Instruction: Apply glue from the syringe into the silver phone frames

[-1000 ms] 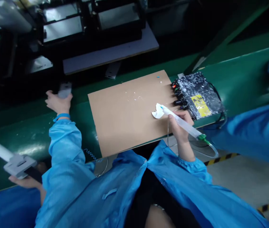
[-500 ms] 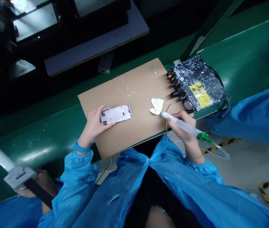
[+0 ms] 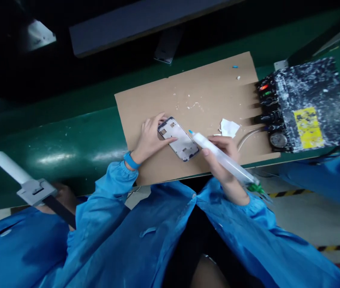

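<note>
A pale phone frame (image 3: 180, 140) with small square cut-outs lies slantwise over the cardboard sheet (image 3: 145, 100). My left hand (image 3: 152, 138) grips its left end, the thumb across the face and the fingers round the far edge. In my right hand (image 3: 222, 158) is a clear dispensing syringe (image 3: 218, 154) of white paste, with a green fitting at its rear. Its blue tip points at the frame's upper right edge; I cannot tell whether it touches. Right of the tip, a crumpled white paper scrap (image 3: 229, 128) rests on the cardboard.
A paint-spattered black control box (image 3: 310, 92) with knobs and a gauge stands at the right, a thin hose running from it. On the left, a co-worker's hand (image 3: 63, 198) holds a grey dispensing gun (image 3: 36, 192). Another phone part (image 3: 168, 46) lies beneath the shelf (image 3: 145, 22).
The phone frame has turned so that its right end points toward me. My right hand has brought the syringe tip from the paper scrap over to the frame's edge. The view has shifted.
</note>
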Motion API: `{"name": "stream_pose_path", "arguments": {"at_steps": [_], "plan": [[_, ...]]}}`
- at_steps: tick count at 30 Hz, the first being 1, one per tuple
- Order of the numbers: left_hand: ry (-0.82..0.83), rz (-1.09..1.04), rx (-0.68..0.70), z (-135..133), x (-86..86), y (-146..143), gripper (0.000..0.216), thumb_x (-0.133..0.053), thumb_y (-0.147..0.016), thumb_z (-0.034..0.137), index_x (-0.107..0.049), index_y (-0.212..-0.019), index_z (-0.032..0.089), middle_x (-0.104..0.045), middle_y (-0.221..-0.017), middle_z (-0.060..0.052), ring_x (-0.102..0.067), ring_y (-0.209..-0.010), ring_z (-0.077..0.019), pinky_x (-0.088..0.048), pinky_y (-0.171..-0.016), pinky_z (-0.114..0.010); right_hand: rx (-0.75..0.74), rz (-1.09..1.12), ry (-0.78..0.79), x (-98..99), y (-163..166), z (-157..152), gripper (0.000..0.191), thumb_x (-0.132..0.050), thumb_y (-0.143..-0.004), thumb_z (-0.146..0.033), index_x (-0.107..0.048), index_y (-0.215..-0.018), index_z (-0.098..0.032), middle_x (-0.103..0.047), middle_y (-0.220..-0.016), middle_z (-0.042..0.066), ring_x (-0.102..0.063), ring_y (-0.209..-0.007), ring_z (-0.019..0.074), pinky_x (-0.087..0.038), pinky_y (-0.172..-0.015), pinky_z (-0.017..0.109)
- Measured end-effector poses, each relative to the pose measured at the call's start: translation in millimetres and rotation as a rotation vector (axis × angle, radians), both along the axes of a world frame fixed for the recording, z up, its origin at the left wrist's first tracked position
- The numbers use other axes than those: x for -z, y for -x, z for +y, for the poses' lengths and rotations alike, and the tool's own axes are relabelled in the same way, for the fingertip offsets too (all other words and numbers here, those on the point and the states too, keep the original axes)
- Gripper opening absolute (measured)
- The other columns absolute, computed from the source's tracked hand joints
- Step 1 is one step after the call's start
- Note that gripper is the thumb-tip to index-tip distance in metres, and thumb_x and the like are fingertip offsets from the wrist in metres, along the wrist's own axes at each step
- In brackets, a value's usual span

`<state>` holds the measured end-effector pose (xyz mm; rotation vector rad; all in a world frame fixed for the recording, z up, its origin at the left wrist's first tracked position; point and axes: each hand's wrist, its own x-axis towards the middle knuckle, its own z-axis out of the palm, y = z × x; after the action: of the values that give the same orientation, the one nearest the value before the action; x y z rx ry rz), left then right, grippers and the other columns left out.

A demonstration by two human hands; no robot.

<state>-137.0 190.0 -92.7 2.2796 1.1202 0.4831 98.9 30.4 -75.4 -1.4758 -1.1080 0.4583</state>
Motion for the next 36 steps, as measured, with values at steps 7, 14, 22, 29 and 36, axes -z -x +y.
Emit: {"name": "stream_pose_path", "arguments": {"at_steps": [7,14,22,29,36], "plan": [[0.053,-0.158,0.142,-3,0.4,4,0.104,-0.101,-0.089,0.049,-0.042,-0.172,0.032,-0.073,-0.154,-0.009,-0.069,-0.139,-0.0310,-0.050,-0.122,-0.048,-0.167,0.081,0.109,25.9,9,35,0.033,-0.085,-0.097,-0.056,-0.079,-0.108,-0.026,-0.085,-0.098,0.003,-0.078,-0.077,0.0188,-0.063,-0.064,0.033],[0.067,-0.137,0.057,-15,0.8,-1,0.101,-0.096,-0.089,0.065,-0.044,-0.171,0.034,-0.071,-0.150,-0.010,-0.067,-0.139,-0.0383,-0.050,-0.126,-0.061,-0.149,-0.020,0.152,20.2,11,33,0.032,-0.089,-0.096,-0.055,-0.076,-0.110,-0.029,-0.080,-0.094,0.001,-0.075,-0.076,0.0191,-0.062,-0.061,0.034],[0.192,-0.106,0.013,-17,-12.3,-7,0.099,-0.091,-0.090,0.074,-0.051,-0.170,0.033,-0.068,-0.153,-0.009,-0.060,-0.149,-0.0443,-0.046,-0.133,-0.067,-0.164,-0.182,0.364,10.6,4,26,0.040,-0.080,-0.098,-0.070,-0.072,-0.116,-0.035,-0.080,-0.106,0.008,-0.081,-0.094,0.0320,-0.069,-0.078,0.050],[0.118,-0.125,0.057,-15,-13.6,-7,0.096,-0.090,-0.095,0.068,-0.050,-0.171,0.024,-0.070,-0.151,-0.011,-0.066,-0.141,-0.0382,-0.050,-0.130,-0.056,-0.187,-0.226,0.393,9.7,3,24,0.037,-0.080,-0.101,-0.064,-0.070,-0.122,-0.036,-0.082,-0.112,0.009,-0.083,-0.101,0.0345,-0.072,-0.083,0.052],[0.189,-0.167,0.039,-13,-16.6,-9,0.089,-0.091,-0.095,0.064,-0.055,-0.167,0.025,-0.069,-0.153,-0.009,-0.064,-0.146,-0.0398,-0.045,-0.135,-0.061,-0.176,-0.215,0.406,15.1,2,23,0.043,-0.079,-0.100,-0.069,-0.069,-0.122,-0.034,-0.083,-0.111,0.010,-0.084,-0.100,0.0350,-0.070,-0.082,0.052]]}}
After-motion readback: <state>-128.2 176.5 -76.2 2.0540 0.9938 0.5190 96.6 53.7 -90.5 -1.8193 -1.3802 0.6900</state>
